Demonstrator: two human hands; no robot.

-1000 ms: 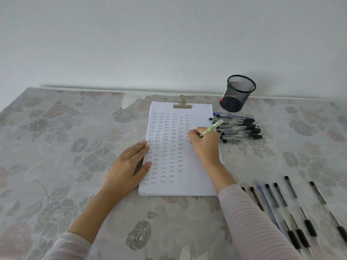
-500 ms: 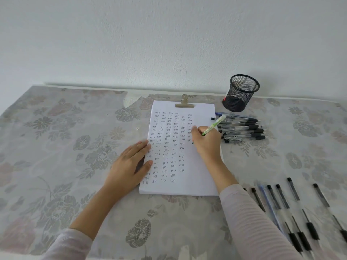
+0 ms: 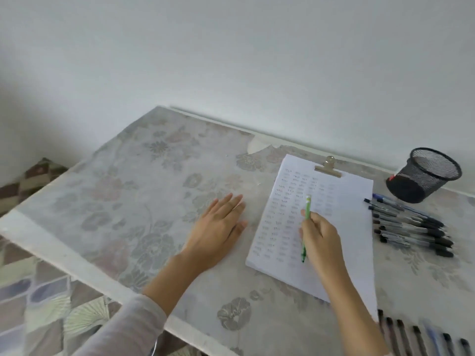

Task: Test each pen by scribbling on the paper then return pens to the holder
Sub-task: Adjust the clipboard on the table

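The right hand (image 3: 321, 240) has its fingers clamped round the green pen (image 3: 307, 209), tip down at the paper (image 3: 341, 199); scribble lightly in a blank patch (the left hand (image 3: 221, 227) lies flat on the bench (image 3: 154, 201), fingers apart, beside the sheet). The mesh holder (image 3: 424, 176) stands behind a heap of pens (image 3: 411, 227): lift over them

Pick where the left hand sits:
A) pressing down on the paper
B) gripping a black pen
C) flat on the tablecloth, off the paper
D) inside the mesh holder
C: the left hand lies flat, fingers straight, on the tablecloth, just clear of the paper. The right hand holds the green pen.
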